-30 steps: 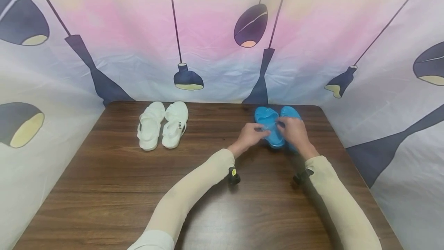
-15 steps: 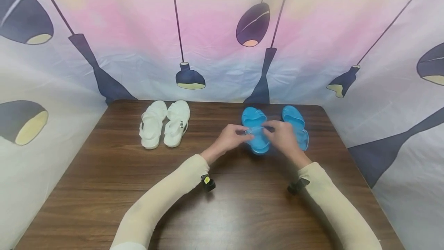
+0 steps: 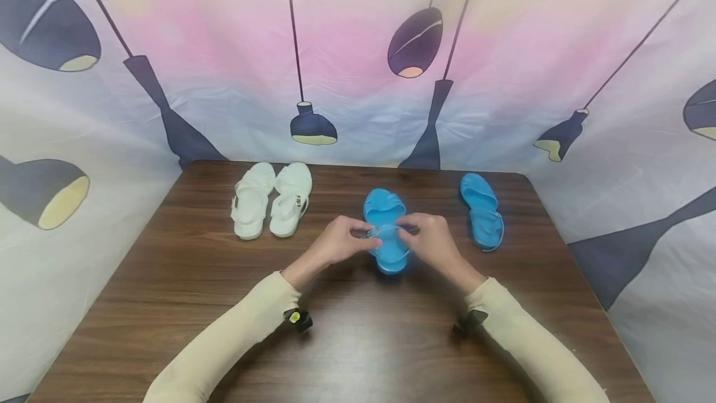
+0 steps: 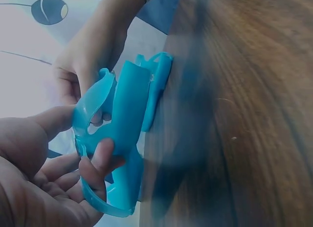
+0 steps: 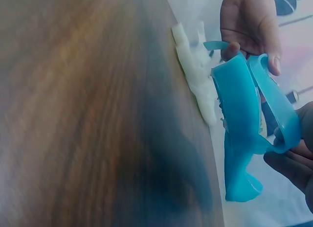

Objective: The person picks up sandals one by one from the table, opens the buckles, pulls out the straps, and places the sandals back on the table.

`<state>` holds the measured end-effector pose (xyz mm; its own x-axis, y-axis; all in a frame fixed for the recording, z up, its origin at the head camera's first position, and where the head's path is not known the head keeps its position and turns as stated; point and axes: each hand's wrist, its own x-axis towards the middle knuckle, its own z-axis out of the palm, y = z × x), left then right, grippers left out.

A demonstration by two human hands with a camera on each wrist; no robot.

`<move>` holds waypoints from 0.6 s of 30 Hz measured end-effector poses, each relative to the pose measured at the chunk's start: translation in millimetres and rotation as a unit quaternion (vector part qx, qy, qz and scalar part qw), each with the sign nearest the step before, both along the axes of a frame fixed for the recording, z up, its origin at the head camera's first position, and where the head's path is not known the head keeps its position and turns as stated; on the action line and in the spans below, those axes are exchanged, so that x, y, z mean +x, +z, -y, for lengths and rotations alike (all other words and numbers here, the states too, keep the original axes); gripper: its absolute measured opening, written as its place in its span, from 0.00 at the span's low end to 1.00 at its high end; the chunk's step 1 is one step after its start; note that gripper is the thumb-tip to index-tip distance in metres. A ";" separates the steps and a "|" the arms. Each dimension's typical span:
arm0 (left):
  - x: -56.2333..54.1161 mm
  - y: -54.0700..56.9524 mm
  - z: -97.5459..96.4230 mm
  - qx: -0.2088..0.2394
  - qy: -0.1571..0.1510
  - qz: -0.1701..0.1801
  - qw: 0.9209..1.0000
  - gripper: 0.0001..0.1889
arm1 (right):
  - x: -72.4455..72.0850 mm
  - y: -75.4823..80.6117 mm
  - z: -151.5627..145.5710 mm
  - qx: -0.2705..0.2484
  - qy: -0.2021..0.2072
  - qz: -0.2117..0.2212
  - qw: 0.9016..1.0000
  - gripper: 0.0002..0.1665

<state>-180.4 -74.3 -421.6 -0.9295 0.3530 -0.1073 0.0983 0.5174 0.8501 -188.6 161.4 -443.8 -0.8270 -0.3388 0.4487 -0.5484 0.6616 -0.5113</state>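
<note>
A blue plastic sandal is held between both hands over the middle of the table, toe pointing away. My left hand pinches the ankle strap at its metal buckle, on the sandal's left side. On the other side my right hand grips the strap between thumb and fingers. The left wrist view shows the sandal side-on, its sole raised off the wood with a shadow below. Its mate, a second blue sandal, stands at the back right. In the right wrist view the strap arches over the heel.
A pair of white sandals stands side by side at the back left of the brown wooden table. A cloth backdrop printed with hanging lamps rises behind the table's far edge and at both sides.
Both hands have carried the blue sandal from beside its mate leftward and nearer to me, opening a gap between the two. The other blue sandal and the white pair have stayed put.
</note>
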 end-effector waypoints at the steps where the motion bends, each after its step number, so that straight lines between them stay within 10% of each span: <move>1: 3.1 -0.1 2.5 0.002 -0.002 0.003 1.000 0.23 | 2.5 -0.7 1.9 -0.002 0.004 0.003 1.000 0.10; 18: 37.0 -20.0 28.2 0.005 -0.008 0.028 1.000 0.20 | 37.7 -21.3 19.8 -0.031 0.025 0.085 0.996 0.10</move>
